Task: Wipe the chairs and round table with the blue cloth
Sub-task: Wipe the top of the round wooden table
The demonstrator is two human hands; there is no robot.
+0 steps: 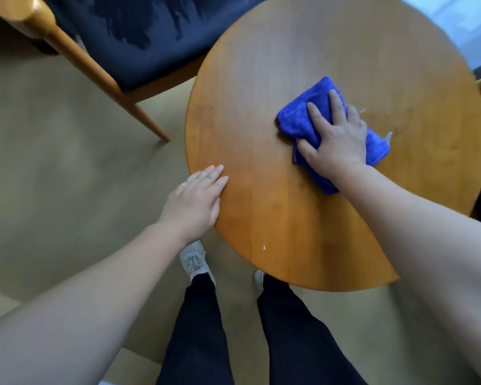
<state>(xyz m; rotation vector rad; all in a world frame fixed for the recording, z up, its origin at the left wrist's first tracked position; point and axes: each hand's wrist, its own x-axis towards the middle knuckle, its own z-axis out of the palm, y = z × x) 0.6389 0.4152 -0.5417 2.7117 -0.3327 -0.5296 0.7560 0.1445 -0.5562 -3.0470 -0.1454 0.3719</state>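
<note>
Right of centre: our right hand (336, 134) presses flat, fingers spread, on the blue cloth (297, 118) atop the round table (261, 65). Left hand (197, 198) flat at the rim. Cloth looks soft, bunchy; best palmed at mid-fold.

This is looking like a dining or sitting corner, home or office being unclear. A small round wooden bench (289, 79) is standing on a plain beige floor (53, 168), with a wooden chair (150, 31) bearing a dark padded seat sitting just beside it.
</note>
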